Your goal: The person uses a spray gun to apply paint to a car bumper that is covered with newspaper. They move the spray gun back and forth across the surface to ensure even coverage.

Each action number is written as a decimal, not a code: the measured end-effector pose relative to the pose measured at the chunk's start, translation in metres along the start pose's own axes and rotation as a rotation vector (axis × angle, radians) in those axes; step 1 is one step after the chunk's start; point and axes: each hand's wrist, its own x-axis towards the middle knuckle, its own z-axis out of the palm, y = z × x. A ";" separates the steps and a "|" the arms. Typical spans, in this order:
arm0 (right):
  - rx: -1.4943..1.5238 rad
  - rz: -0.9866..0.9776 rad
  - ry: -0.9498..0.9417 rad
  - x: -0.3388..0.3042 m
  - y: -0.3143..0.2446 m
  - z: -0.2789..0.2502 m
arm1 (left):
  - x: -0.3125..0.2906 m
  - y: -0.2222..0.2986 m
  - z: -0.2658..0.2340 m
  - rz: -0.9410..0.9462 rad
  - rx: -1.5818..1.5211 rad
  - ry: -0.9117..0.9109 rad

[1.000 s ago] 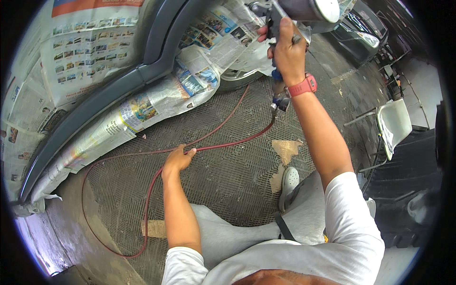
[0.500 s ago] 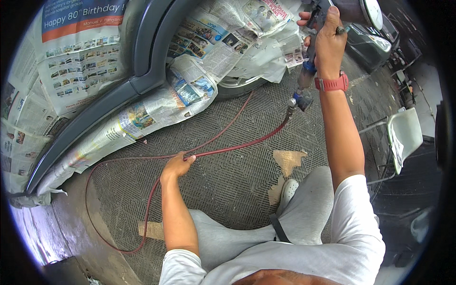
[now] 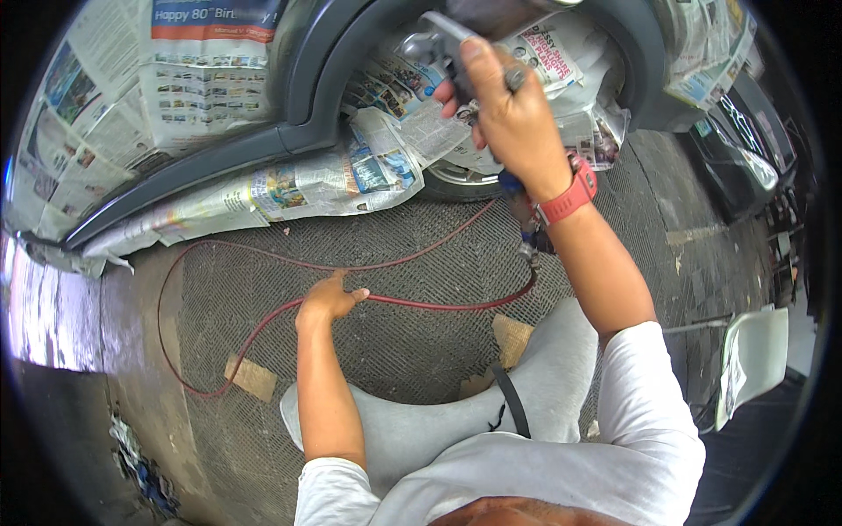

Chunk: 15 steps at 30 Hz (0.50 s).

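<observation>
My right hand, with a red watch on its wrist, is wrapped round a spray gun held up in front of the wheel arch trim. Parts of the gun and the round cup above it are blurred. From the fitting below the gun's handle, a red air hose curves down and across to the left. My left hand is closed round this hose, low over the floor, its thumb pointing right. Masking newspaper covers the car body around the dark grey trim.
Below the papered arch shows part of a wheel. The hose loops across the textured floor mat, near torn cardboard pieces. At right stand a pale chair and a dark car part.
My right hand has swung the spray gun leftward, across the wheel arch. The view has shifted, showing more of the arch's right side. My left hand keeps hold of the hose.
</observation>
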 end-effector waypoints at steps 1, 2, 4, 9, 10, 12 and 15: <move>0.015 -0.035 0.026 0.008 -0.002 -0.013 | -0.009 0.006 0.000 -0.015 -0.002 0.020; -0.005 -0.033 0.048 0.015 -0.005 -0.026 | -0.019 0.010 -0.002 -0.041 -0.012 0.036; -0.054 -0.010 0.082 0.021 -0.019 -0.059 | -0.028 0.025 0.003 -0.064 -0.032 0.039; -0.021 -0.064 0.261 0.033 -0.009 -0.153 | -0.037 0.050 0.025 0.000 -0.052 0.060; -0.023 -0.054 0.302 0.031 -0.008 -0.172 | -0.037 0.054 0.031 0.020 -0.040 0.068; -0.008 -0.023 0.387 0.022 0.001 -0.207 | -0.033 0.062 0.046 0.033 -0.038 0.049; -0.006 0.031 0.512 0.002 0.021 -0.255 | -0.037 0.080 0.058 0.016 -0.031 0.014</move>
